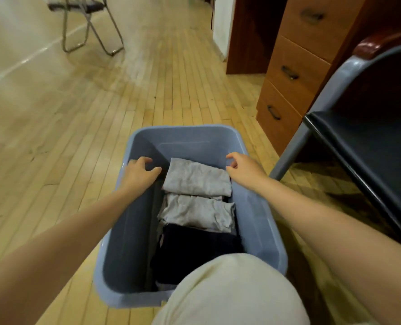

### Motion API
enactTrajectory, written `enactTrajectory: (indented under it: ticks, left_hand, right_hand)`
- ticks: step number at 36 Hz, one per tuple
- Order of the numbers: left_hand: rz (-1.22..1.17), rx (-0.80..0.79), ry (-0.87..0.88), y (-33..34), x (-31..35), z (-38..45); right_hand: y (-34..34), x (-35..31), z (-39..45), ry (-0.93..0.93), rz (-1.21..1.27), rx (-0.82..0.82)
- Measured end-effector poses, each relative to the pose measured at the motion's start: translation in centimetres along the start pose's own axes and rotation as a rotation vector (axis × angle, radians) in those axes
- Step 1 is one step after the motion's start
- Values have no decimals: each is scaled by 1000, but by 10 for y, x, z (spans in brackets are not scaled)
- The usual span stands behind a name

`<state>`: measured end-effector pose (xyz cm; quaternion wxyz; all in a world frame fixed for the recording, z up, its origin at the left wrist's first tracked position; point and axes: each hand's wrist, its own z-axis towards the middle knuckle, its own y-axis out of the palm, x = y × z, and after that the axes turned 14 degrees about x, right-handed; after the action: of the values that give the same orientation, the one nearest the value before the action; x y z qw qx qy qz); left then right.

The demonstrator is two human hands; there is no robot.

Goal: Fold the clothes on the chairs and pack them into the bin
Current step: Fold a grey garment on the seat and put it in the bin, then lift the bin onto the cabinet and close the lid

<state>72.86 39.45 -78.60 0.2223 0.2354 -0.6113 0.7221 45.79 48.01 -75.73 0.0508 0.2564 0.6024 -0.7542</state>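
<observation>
Seen from the head camera, a blue plastic bin (260,221) stands on the wooden floor (77,137) directly below both outstretched arms. The left hand (139,173) sits over the bin's left rim, fingers loosely curled with the thumb reaching inward toward the clothes, holding nothing. The right hand (243,166) hovers at the right rim, its fingers likewise lightly curled and not closed on anything; whether either hand actually touches the rim cannot be told. Between the two hands lies a folded light grey garment (196,178), its far corners just beside the thumb of each hand. Nearer the person than the hands, a second folded grey garment (198,213) lies against the first, and closer still a folded dark garment (194,252) fills the near end of the bin. The person's knee in pale cloth (232,292) covers the bin's near right corner. To the right of the right hand stands a dark-seated chair (368,141), beyond it a wooden drawer unit (298,66). Far beyond the left hand is a folding chair (89,24).
</observation>
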Motion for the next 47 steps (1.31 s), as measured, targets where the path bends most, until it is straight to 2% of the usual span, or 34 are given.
enactTrajectory:
  ticks: [3,7,9,11,15,20,27,31,33,35,40,47]
  left_hand:
    - [110,90,-1,-18,-14,-21]
    - [122,-28,-189,-21,-40,-38]
    - [170,-59,-149,-18,-50,-42]
    - [200,-15,-92,-15,-56,-39]
    - [202,28,-78,-10,-56,-25]
    - [202,38,-61,1,-52,2]
    - [201,37,-37,30,-33,67]
    - [192,33,-57,41,-28,101]
    - [192,22,-79,43,-25,111]
    - [196,-3,-106,42,-16,120]
    - [193,-62,-108,23,20,131]
    - [124,-63,-157,-84,110,147]
  right_hand:
    - [-9,12,-15,16,-96,66]
    - [-8,31,-34,123,-177,108]
    - [0,38,-44,213,-151,58]
    - [13,43,-52,287,-81,15]
    - [30,51,-52,307,-73,96]
    - [35,58,-25,328,-30,90]
    - [39,64,34,447,-15,112]
    - [40,70,77,595,202,62]
    - [41,77,93,773,405,-28]
    - [41,82,108,894,506,-91]
    - [12,72,117,930,503,-45]
    - [-107,17,135,930,530,-24]
